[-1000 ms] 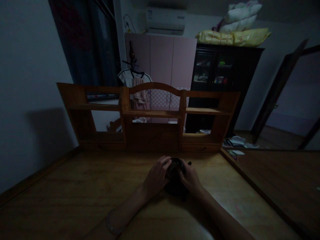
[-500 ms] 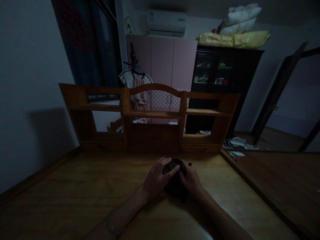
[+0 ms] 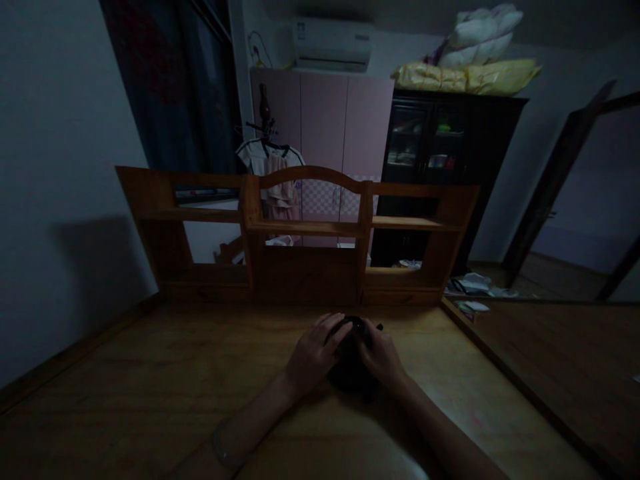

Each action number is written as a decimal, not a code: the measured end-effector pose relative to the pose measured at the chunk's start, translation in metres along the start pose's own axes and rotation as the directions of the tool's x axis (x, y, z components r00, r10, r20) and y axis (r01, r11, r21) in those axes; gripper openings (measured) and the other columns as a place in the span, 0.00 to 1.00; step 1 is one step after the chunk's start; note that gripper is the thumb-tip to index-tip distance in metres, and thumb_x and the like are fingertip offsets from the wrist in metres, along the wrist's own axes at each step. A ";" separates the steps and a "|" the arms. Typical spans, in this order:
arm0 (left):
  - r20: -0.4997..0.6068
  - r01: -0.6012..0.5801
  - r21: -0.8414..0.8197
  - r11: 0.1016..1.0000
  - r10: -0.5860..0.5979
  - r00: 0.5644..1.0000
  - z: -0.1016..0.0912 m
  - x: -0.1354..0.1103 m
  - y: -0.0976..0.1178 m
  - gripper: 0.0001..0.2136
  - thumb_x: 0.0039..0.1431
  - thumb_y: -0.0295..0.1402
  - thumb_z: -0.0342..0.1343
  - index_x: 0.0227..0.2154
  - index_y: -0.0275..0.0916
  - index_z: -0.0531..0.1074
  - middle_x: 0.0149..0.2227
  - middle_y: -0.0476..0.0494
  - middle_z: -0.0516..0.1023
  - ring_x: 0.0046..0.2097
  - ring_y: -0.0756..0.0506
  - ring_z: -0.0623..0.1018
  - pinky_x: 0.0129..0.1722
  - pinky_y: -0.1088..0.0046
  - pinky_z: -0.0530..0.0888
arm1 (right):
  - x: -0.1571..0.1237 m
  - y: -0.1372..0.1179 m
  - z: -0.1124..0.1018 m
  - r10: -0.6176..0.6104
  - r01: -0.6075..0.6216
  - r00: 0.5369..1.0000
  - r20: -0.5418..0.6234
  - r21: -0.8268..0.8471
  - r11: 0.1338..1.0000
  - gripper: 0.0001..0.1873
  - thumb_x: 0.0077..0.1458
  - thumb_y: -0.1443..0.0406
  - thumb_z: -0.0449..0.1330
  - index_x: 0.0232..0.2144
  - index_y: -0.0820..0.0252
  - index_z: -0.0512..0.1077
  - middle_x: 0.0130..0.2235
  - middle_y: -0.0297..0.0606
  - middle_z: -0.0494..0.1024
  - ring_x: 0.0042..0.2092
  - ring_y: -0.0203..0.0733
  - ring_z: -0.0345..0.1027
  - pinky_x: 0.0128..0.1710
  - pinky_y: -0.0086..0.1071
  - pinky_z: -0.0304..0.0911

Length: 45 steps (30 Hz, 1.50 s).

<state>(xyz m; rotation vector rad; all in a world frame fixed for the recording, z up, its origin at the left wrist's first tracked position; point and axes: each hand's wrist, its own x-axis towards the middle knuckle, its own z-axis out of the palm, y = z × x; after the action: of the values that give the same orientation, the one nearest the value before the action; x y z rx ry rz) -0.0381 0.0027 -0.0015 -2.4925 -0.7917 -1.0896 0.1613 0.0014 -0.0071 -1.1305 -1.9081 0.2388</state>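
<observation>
A black, rounded object (image 3: 350, 377) stands on the wooden bed board between both of my hands; it is too dark to tell its kind. My left hand (image 3: 315, 350) grips it from the left, with fingers curved over the upper rim and the thumb lying towards the top. From the right, my right hand (image 3: 383, 353) holds the same object, its thumb bent against the near side. A small dark knob or end sticks out past the right fingers. Both hands cover much of the object's upper part.
Beyond the hands rises a wooden shelf headboard (image 3: 305, 229) with several open compartments. A raised wooden edge (image 3: 505, 373) runs along the right. White wall (image 3: 60, 200) stands at the left. Farther back are a pink wardrobe (image 3: 323, 120) and a black cabinet (image 3: 455, 147).
My left thumb has pulled back and up from the middle of the object's top towards the left fingers. The right hand stays nearly where it was, and the object has hardly moved.
</observation>
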 end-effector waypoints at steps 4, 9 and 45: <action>0.011 -0.016 -0.014 1.000 0.017 1.000 0.000 0.001 -0.001 0.27 0.61 0.28 0.50 0.62 0.35 0.51 0.61 0.36 0.59 0.64 0.41 0.58 0.63 0.55 0.60 | 0.000 0.000 -0.001 0.015 -0.015 1.000 -0.004 -0.042 0.999 0.14 0.58 0.68 0.50 0.47 0.56 0.65 0.39 0.39 0.78 0.38 0.44 0.74 0.36 0.31 0.65; 0.009 -0.024 -0.010 1.000 0.024 1.000 0.001 0.002 -0.001 0.27 0.63 0.30 0.47 0.63 0.30 0.48 0.62 0.34 0.60 0.64 0.42 0.58 0.63 0.56 0.60 | 0.000 0.001 0.000 0.012 -0.013 1.000 -0.008 -0.068 0.998 0.13 0.58 0.67 0.51 0.46 0.58 0.66 0.37 0.40 0.79 0.37 0.44 0.74 0.35 0.30 0.65; 0.054 0.028 0.007 1.000 -0.028 0.998 0.007 0.000 0.000 0.31 0.57 0.20 0.49 0.62 0.48 0.53 0.65 0.39 0.52 0.63 0.40 0.60 0.58 0.54 0.65 | 0.004 -0.014 -0.001 0.032 -0.032 0.999 -0.011 0.037 0.999 0.23 0.56 0.71 0.53 0.53 0.49 0.65 0.44 0.34 0.79 0.41 0.40 0.75 0.40 0.30 0.68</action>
<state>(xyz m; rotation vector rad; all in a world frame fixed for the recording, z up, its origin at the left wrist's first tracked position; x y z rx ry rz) -0.0342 0.0059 -0.0056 -2.5225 -0.8463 -1.0307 0.1533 -0.0039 0.0033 -1.1361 -1.8686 0.2835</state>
